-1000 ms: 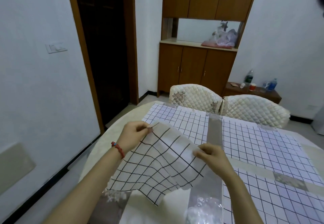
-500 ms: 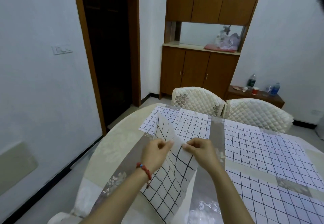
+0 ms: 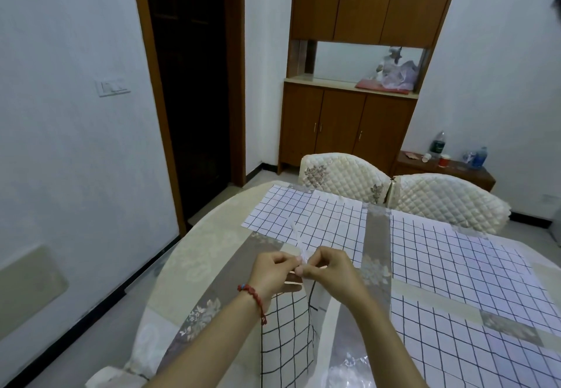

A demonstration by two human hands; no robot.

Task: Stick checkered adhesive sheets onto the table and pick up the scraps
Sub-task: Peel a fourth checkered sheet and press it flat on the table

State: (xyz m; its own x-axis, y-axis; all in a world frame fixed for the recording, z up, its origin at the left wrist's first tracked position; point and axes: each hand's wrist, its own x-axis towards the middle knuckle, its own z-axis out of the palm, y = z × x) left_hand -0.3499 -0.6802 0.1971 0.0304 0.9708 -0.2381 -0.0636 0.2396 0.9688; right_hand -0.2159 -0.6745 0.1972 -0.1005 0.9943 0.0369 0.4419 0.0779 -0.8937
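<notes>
White walls enclose a small dining room, with a round table [image 3: 194, 254] filling the lower half of the view; its cloth is cream with grey-brown floral bands. Several checkered sheets already lie flat on the table: one [image 3: 318, 220] at the far side, just in front of two quilted cream chairs [image 3: 343, 175], and larger ones [image 3: 461, 254] to the right of it; a grey band of cloth shows between them. Above the near part of the table both hands meet, fingertips almost touching; the left hand [image 3: 273, 275], with a red bead bracelet [image 3: 253, 296] at the wrist, has its fingers curled and pinching the top edge of a loose checkered sheet [image 3: 287, 339]; the right hand [image 3: 328, 272] pinches the same edge with thumb and curled fingers. A thin white corner of the sheet sticks up beyond the fingertips; the rest hangs down beneath the hands toward the near edge of the table. Behind the chairs stands a brown wooden cabinet [image 3: 349, 120]; left of the cabinet is a dark doorway [image 3: 191, 84].
</notes>
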